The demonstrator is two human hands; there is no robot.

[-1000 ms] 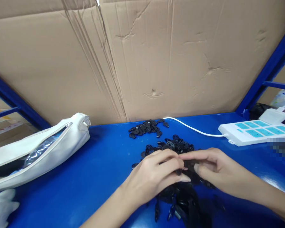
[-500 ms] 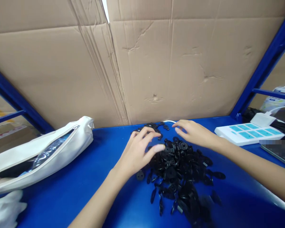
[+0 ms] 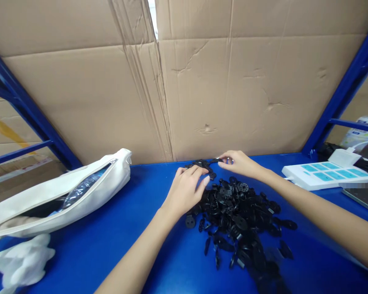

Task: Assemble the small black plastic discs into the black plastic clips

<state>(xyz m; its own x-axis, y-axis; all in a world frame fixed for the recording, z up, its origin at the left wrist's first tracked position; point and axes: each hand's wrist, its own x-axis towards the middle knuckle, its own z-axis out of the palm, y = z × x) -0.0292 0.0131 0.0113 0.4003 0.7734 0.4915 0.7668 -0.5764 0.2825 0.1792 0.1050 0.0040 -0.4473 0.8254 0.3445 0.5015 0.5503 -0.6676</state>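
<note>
A large heap of small black plastic parts [image 3: 233, 208], many with round, holed ends, spreads over the blue tabletop. Behind it lies a smaller cluster of the same parts [image 3: 202, 164]. My left hand [image 3: 188, 185] reaches over the heap's left side, thumb apart from the fingers and fingertips at the small cluster; nothing shows in its grasp. At the back edge, my right hand [image 3: 241, 164] has its fingertips pinched at the end of a black plastic part [image 3: 215, 160]. The fingers partly cover that part.
On the left lie an open white zippered pouch [image 3: 88, 196] and a white plush-like object [image 3: 24, 261]. A white power strip [image 3: 325, 175] with blue panels and a dark flat device [image 3: 363, 200] stand right. Cardboard [image 3: 233, 94] walls the back, between blue metal posts [image 3: 334, 98].
My right hand has moved left to a black part at the back and closed its fingertips on it. My left hand has lowered towards the small cluster. The view has shifted slightly left.
</note>
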